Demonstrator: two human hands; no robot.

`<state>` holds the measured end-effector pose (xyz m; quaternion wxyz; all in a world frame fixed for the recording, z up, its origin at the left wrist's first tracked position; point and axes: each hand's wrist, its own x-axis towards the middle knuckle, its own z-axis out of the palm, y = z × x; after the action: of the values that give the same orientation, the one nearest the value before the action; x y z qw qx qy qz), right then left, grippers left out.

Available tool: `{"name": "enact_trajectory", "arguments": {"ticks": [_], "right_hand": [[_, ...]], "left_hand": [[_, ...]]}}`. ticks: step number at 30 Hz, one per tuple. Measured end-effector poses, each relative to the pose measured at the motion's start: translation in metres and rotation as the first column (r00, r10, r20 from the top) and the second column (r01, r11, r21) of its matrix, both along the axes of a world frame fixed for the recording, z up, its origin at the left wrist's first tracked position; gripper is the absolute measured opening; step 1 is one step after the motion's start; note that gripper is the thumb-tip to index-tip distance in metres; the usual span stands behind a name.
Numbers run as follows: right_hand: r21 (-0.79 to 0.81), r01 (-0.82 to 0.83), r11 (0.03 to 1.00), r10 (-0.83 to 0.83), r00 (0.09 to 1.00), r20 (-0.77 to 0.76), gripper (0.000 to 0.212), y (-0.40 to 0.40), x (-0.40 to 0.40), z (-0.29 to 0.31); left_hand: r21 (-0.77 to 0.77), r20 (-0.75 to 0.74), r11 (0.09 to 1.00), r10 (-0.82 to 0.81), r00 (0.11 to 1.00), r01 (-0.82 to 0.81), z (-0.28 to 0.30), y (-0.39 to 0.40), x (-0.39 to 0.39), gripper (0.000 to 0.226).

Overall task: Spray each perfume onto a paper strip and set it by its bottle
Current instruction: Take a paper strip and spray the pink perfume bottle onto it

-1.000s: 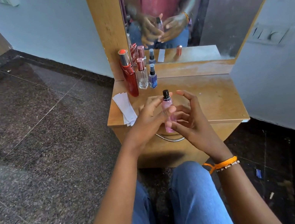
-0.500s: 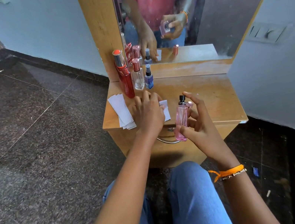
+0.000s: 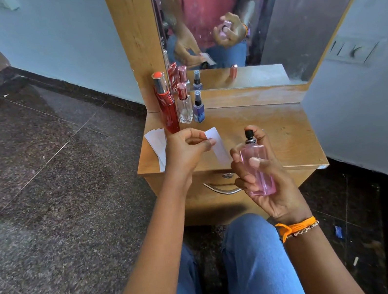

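My right hand (image 3: pixel 268 185) grips a pink perfume bottle (image 3: pixel 257 162) with a black spray top, held upright above the table's front edge. My left hand (image 3: pixel 186 153) pinches a white paper strip (image 3: pixel 217 145) just left of the bottle's nozzle. A stack of spare white strips (image 3: pixel 157 141) lies at the table's left edge. At the back left stand a tall red bottle (image 3: pixel 166 105), a clear bottle (image 3: pixel 185 107) with a rose cap and a small blue spray bottle (image 3: pixel 198 107).
The wooden dressing table (image 3: pixel 280 132) has a drawer with a metal handle (image 3: pixel 220 189) below its front edge. A mirror (image 3: pixel 256 21) rises behind it. A grey wall (image 3: pixel 373 104) closes in on the right. Dark stone floor lies to the left. My knees sit under the hands.
My left hand left the bottle, picked a paper strip off the table and raised it. My right hand took the pink bottle alone and lifted it to the right, beside the strip.
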<state>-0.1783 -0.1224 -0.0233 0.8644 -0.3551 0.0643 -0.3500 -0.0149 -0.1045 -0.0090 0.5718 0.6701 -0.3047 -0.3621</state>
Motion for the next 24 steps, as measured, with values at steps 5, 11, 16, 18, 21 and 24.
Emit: {"name": "enact_trajectory", "arguments": {"ticks": [5, 11, 16, 18, 21, 24], "right_hand": [[0.124, -0.077, 0.989, 0.059, 0.987, 0.147, 0.063, -0.002, 0.003, -0.001], [0.19, -0.083, 0.978, 0.06, 0.99, 0.124, 0.055, -0.003, 0.0, -0.003], [0.202, -0.142, 0.969, 0.106, 0.978, 0.177, 0.06, 0.0, -0.001, 0.001], [0.269, -0.181, 0.946, 0.116, 0.964, 0.24, 0.057, 0.001, -0.003, 0.001], [0.319, -0.239, 0.917, 0.153, 0.95, 0.271, 0.052, 0.003, -0.005, 0.003], [0.307, -0.165, 0.937, 0.117, 0.979, 0.17, 0.052, 0.006, -0.006, 0.003]], "left_hand": [[0.011, -0.051, 1.0, 0.018, 0.999, -0.018, 0.005, 0.009, 0.0, 0.009], [0.016, -0.064, 1.0, -0.001, 0.998, 0.002, 0.008, 0.016, -0.004, 0.008], [0.007, -0.086, 1.0, 0.005, 0.996, -0.005, 0.01, 0.021, -0.007, 0.007], [0.004, -0.105, 1.0, 0.016, 0.994, -0.016, 0.01, 0.022, -0.008, 0.009], [-0.004, -0.109, 1.0, 0.02, 0.994, -0.02, 0.011, 0.025, -0.009, 0.011], [-0.01, -0.11, 1.0, 0.026, 0.994, -0.028, 0.013, 0.028, -0.011, 0.008]]}}
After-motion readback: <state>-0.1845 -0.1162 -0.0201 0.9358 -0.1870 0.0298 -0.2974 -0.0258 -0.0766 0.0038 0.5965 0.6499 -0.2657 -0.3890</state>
